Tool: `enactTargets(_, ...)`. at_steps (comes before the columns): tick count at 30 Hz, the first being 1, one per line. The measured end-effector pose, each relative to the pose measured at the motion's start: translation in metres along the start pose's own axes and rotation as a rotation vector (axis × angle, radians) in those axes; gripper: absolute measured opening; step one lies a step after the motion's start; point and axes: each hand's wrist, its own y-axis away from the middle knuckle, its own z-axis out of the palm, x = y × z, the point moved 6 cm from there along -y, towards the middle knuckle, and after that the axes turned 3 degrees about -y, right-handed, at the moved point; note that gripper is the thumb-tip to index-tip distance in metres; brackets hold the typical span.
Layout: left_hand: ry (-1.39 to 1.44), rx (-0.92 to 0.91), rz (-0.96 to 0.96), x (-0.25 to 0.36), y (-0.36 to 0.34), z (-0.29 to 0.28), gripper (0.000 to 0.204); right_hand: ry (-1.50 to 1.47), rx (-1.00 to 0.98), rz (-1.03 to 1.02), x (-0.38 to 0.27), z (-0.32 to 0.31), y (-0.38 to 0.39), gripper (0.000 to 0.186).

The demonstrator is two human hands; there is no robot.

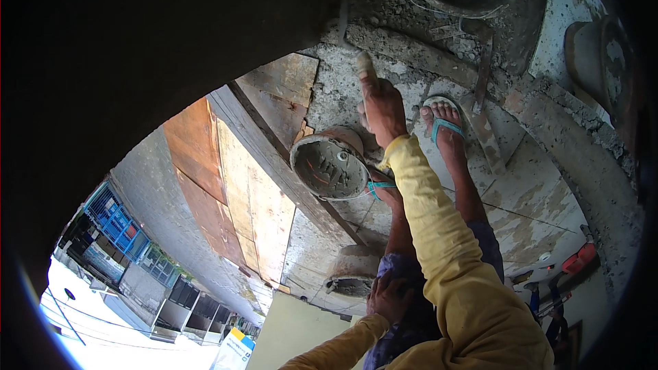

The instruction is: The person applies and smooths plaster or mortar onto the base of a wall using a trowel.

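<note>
My right hand (pixel 382 109), in a yellow sleeve, is closed round the pale handle of a trowel (pixel 344 27). The thumb lies along the handle. The trowel's bent grey shank reaches up to rough cement at the edge of a dark shape, and its blade is hard to make out. Below that hand stands a bucket (pixel 329 168) with wet grey mortar inside, beside my left foot. My left hand (pixel 391 299) rests on my left knee, fingers bent over the cloth, with no tool visible in it.
A large mortar-stained basin (pixel 460 10) stands at the top. Another bucket (pixel 353 267) is near my left knee, and a tub (pixel 593 58) is at the far right. A rusty metal tool (pixel 484 68) lies by a plank (pixel 411 51). Wooden boards (pixel 226 192) line the left, before a drop to buildings.
</note>
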Motion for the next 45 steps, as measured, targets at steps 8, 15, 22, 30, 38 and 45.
enactTargets(8,0.075,0.006,0.023,0.004,0.002,-0.005,0.041,0.127,-0.144,0.025,0.031,0.034,-0.05,0.058)
enactTargets(15,0.055,0.005,0.02,0.005,0.0,0.001,0.04,0.071,0.07,-0.006,0.033,-0.012,-0.012,0.053)
enactTargets(22,0.066,0.054,0.022,0.009,0.001,-0.005,0.04,0.198,-0.232,-0.321,0.018,0.044,-0.001,0.056)
enactTargets(30,0.008,0.035,0.01,0.006,0.003,-0.002,0.042,0.03,-0.106,0.257,0.052,-0.004,-0.033,0.049)
enactTargets(38,0.077,0.027,-0.007,-0.001,0.003,0.003,0.042,0.068,-0.065,0.131,0.033,0.022,0.009,0.039)
enactTargets(45,0.094,0.041,0.002,0.0,0.006,0.001,0.04,0.276,-0.015,0.101,0.059,0.016,-0.048,0.07)
